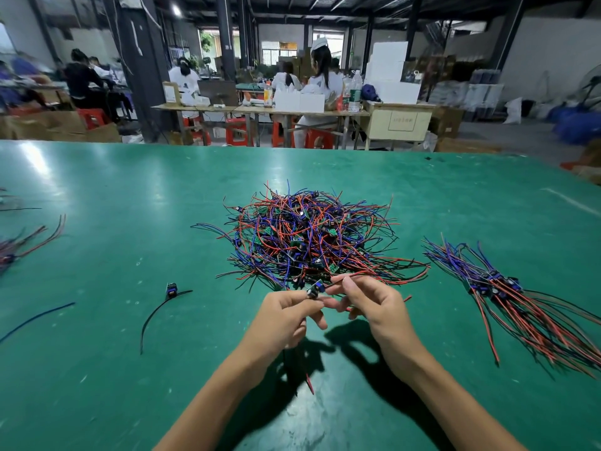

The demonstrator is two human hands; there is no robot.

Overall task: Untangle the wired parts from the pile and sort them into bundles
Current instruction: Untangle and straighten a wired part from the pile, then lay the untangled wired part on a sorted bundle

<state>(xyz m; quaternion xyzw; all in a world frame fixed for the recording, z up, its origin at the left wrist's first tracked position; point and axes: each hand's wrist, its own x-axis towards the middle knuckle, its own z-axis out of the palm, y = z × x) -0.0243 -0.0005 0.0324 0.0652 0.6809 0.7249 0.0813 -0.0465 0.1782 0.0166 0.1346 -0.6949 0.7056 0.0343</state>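
Two hands pinch one wired part [314,289]: left grip [286,315], right grip [367,299].

Left of the grip, a blurred wire bundle [13,247] is cut off by the edge; right, another bundle [520,297] runs off-frame.

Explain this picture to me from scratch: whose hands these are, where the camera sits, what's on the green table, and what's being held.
There is no machine here. A camera on a person's head looks down at their own bare hands. On the green table lies a tangled pile of red and blue wired parts. To the right lies a sorted bundle; to the left, one loose part. The left hand pinches a small part at the pile's near edge, while the right hand grips its wires.
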